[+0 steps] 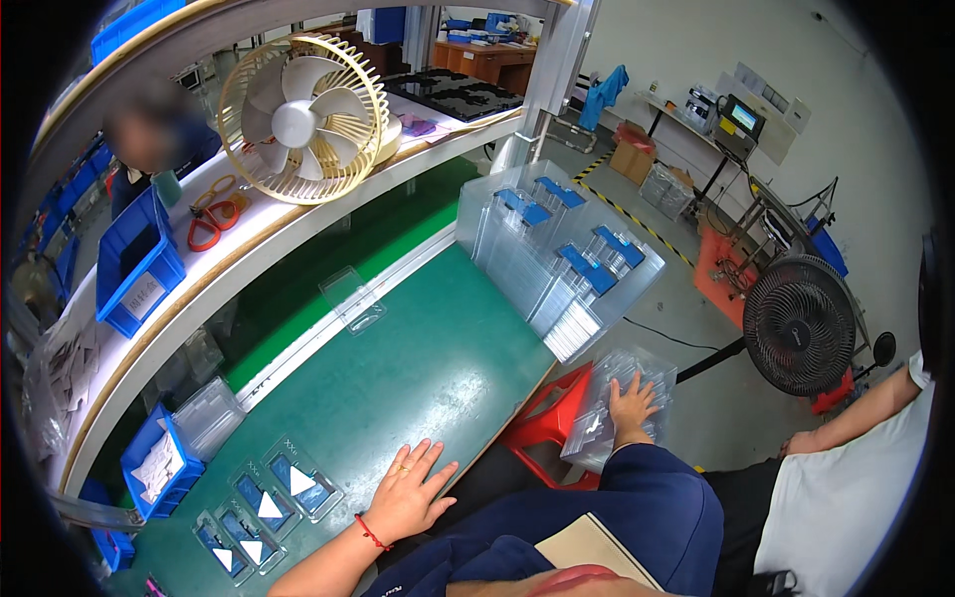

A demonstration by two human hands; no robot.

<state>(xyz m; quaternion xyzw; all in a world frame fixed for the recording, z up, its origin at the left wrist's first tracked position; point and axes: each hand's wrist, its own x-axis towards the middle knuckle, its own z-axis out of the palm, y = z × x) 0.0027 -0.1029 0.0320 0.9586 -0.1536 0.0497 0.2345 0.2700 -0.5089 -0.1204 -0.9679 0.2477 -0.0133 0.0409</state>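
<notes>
My left hand point(403, 495) lies palm down near the front edge of the green table point(418, 343), fingers stretched out and holding nothing. A red cord bracelet is on its wrist. To its left, several clear plastic blister packs point(316, 494) lie in a row, each with a blue piece and a white triangle in it. My right hand point(632, 406) reaches out to the right, fingers spread over a stack of clear plastic trays point(594, 423) on a red stool point(545, 410). It appears to touch the top of the stack.
Stacked clear trays with blue pieces point(557, 254) stand at the table's far right. A blue bin point(159, 468) of white slips sits at the left. A shelf holds a cream fan point(298, 124), red-handled scissors point(214, 224) and a blue bin point(144, 264). A person point(846, 488) is close at right, by a black fan point(801, 328).
</notes>
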